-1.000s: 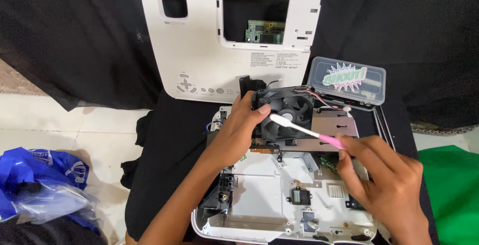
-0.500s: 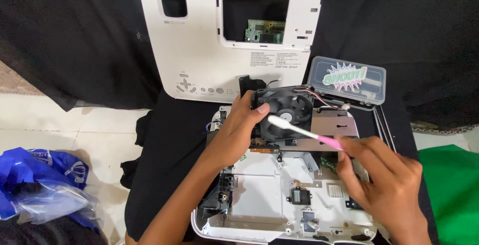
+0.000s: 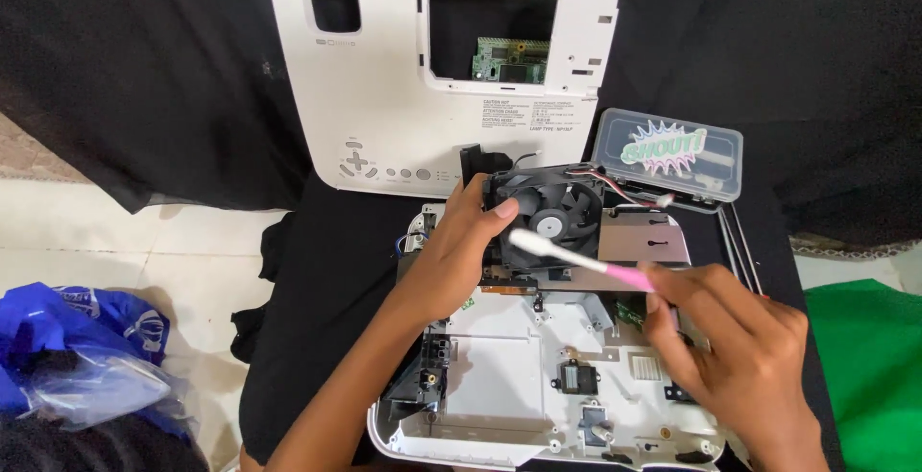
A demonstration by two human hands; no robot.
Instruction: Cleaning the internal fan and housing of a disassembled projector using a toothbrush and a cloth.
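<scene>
1. Head view: blue plastic bag [image 3: 82, 352] lies far left on the floor.
2. Left hand [image 3: 451, 256] grips the black fan [image 3: 549, 215], tilted up over the opened white device [image 3: 538, 386].
3. Right hand [image 3: 744, 357] pinches a pink-handled toothbrush [image 3: 576, 259], bristles against the fan.

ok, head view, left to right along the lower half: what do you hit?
Blue plastic bag → left hand gripping the black fan → pink-handled toothbrush, head against the fan → right hand holding the toothbrush → green cloth.
</scene>
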